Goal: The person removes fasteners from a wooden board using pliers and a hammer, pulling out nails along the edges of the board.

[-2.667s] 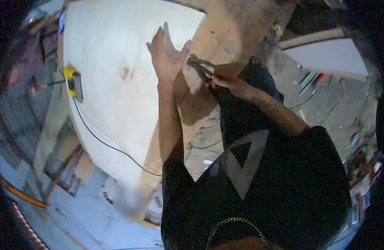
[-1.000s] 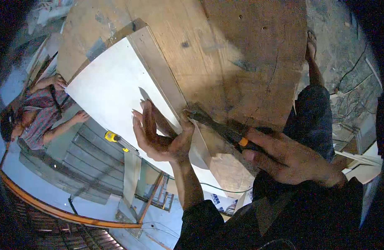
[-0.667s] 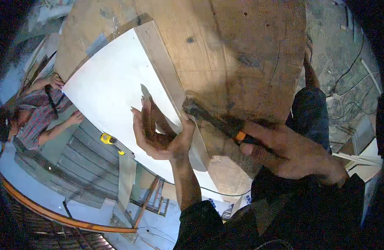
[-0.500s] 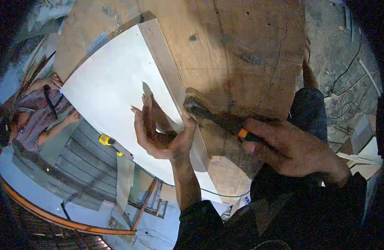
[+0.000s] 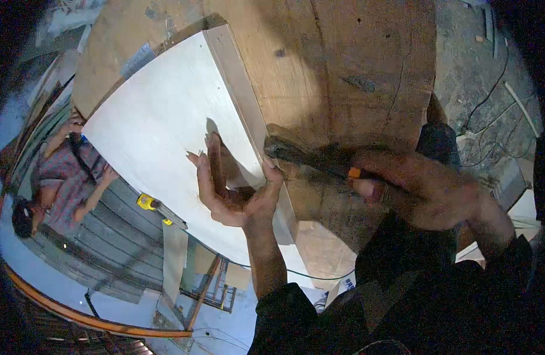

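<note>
Gripping dark pliers (image 5: 302,158), the right hand (image 5: 426,183) is wrapped around their handle, fingers clamped on it, knuckles blurred. Pliers over the worktop (image 5: 373,53), just beside the brown side strip (image 5: 240,83) of a white board (image 5: 160,100). Long axis runs from the right hand to that strip, almost level, head toward the strip, orange band at the grip. Head dark and in shadow; cannot tell what, if anything, it bites. Left hand (image 5: 243,204) over the white board's face, fingers curled and well apart from the thumb, thumb tip by the strip and near the pliers' head. Whether it pinches something small: cannot make out.

Worktop: worn brown plywood, stained and cracked, half in shadow. White board lies toward its left edge. Beyond the right edge, scuffed floor (image 5: 470,71) with scraps and cords; a dark trouser leg (image 5: 441,145) there, partly hidden.

At the white board's left edge, a yellow-and-grey tool (image 5: 160,208), kind unclear. Farther, a second person in a checked shirt (image 5: 65,168), one hand at the board's far-left corner. Behind, grey ribbed sheeting (image 5: 127,236); an orange beam (image 5: 107,324), cut off by the dark rim of view.
</note>
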A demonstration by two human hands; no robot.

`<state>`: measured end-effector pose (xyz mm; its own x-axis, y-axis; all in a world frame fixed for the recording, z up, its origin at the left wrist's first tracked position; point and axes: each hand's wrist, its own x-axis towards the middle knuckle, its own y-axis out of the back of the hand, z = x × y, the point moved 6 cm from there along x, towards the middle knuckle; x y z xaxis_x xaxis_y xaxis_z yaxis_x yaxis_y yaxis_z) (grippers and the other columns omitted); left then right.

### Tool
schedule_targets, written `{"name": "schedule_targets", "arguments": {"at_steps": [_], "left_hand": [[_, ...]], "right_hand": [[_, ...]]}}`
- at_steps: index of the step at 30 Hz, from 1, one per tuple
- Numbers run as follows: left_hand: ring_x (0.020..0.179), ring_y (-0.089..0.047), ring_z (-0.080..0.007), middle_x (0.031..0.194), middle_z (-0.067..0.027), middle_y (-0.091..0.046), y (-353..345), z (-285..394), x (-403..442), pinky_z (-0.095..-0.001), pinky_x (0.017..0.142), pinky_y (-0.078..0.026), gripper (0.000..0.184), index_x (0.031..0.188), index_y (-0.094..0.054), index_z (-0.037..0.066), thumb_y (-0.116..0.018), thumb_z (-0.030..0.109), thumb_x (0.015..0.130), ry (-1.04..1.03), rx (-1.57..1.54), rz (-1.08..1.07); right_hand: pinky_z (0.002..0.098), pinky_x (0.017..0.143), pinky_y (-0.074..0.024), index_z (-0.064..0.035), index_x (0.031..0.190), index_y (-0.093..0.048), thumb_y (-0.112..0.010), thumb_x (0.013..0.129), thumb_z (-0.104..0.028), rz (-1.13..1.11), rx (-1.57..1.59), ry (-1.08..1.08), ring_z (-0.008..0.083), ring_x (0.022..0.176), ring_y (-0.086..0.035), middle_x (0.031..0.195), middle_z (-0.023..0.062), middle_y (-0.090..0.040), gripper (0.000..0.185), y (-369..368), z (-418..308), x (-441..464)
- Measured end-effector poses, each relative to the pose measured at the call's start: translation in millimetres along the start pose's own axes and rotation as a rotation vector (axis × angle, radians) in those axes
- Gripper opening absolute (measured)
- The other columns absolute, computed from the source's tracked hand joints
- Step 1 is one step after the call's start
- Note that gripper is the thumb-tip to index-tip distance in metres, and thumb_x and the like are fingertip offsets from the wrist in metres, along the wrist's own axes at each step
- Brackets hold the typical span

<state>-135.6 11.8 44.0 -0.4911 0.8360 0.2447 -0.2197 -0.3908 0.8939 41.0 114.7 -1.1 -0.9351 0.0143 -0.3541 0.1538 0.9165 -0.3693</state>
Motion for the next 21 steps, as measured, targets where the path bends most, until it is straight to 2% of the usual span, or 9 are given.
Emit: {"name": "schedule_targets", "arguments": {"at_steps": [1, 3, 7, 10, 13, 16, 21], "left_hand": [[0.108, -0.055, -0.0329, 0.116, -0.0249, -0.054, 0.0, 0.7, -0.2, -0.0411, 0.098, -0.041, 0.08, 0.126, -0.03, -0.005, -0.077, 0.006, 0.061, -0.015, 0.002, 0.0], [0.108, -0.055, -0.0331, 0.117, -0.0253, -0.053, -0.7, 0.9, -0.5, -0.0413, 0.098, -0.041, 0.08, 0.126, -0.03, -0.006, -0.076, 0.006, 0.061, -0.029, 0.006, 0.001], [0.108, -0.055, -0.0342, 0.116, -0.0273, -0.053, -1.5, 3.0, 1.2, -0.0416, 0.096, -0.043, 0.077, 0.124, -0.031, -0.008, -0.075, 0.006, 0.062, -0.031, 0.013, -0.002], [0.107, -0.055, -0.0349, 0.116, -0.0279, -0.053, -2.0, 4.1, 0.4, -0.042, 0.095, -0.044, 0.076, 0.123, -0.032, -0.008, -0.075, 0.006, 0.063, -0.035, 0.033, -0.005], [0.107, -0.055, -0.0357, 0.116, -0.0277, -0.052, -3.0, 3.9, 0.7, -0.0425, 0.095, -0.045, 0.075, 0.123, -0.032, -0.008, -0.075, 0.007, 0.063, -0.037, 0.03, -0.008], [0.107, -0.055, -0.0368, 0.115, -0.0275, -0.052, -0.9, -1.2, -0.1, -0.0434, 0.095, -0.045, 0.075, 0.122, -0.032, -0.009, -0.075, 0.008, 0.064, -0.057, 0.027, -0.024], [0.106, -0.055, -0.038, 0.115, -0.0279, -0.052, -0.9, -1.1, -1.3, -0.0445, 0.094, -0.045, 0.073, 0.121, -0.032, -0.008, -0.075, 0.01, 0.066, -0.065, 0.006, -0.035]], "right_hand": [[0.0366, 0.087, -0.0411, -0.0006, 0.112, -0.049, -0.04, 0.095, -0.027, -0.001, 0.002, -0.002, 0.0302, 0.099, -0.054, 0.101, 0.0178, -0.056, 0.032, 5.7, -1.6, 2.4], [0.0353, 0.084, -0.0426, -0.0003, 0.107, -0.051, -0.039, 0.096, -0.03, -0.162, 0.034, -0.094, 0.0267, 0.095, -0.056, 0.096, 0.0158, -0.057, 0.034, 7.8, -0.7, 7.0], [0.0354, 0.08, -0.0436, 0.0003, 0.105, -0.051, -0.038, 0.096, -0.033, -0.095, -0.068, -0.076, 0.0259, 0.091, -0.056, 0.092, 0.0147, -0.056, 0.036, 18.0, -5.0, 9.1], [0.0361, 0.078, -0.0439, 0.0011, 0.105, -0.051, -0.039, 0.096, -0.033, -0.193, -0.102, -0.165, 0.0261, 0.09, -0.056, 0.092, 0.0149, -0.056, 0.038, 19.5, -8.2, 12.2], [0.0367, 0.078, -0.0444, 0.0021, 0.106, -0.05, -0.041, 0.095, -0.033, -0.157, -0.077, -0.088, 0.0281, 0.089, -0.056, 0.093, 0.0162, -0.055, 0.038, 22.4, -11.7, 14.6], [0.0369, 0.077, -0.0447, 0.0029, 0.105, -0.05, -0.042, 0.094, -0.031, -0.171, -0.219, -0.187, 0.0308, 0.088, -0.056, 0.093, 0.0176, -0.055, 0.037, 19.1, -7.8, 18.8], [0.0417, 0.082, -0.043, 0.0021, 0.119, -0.046, -0.04, 0.095, -0.025, -0.188, -0.074, -0.096, 0.0348, 0.092, -0.055, 0.101, 0.0203, -0.055, 0.037, 13.3, -3.5, 16.6]]}}
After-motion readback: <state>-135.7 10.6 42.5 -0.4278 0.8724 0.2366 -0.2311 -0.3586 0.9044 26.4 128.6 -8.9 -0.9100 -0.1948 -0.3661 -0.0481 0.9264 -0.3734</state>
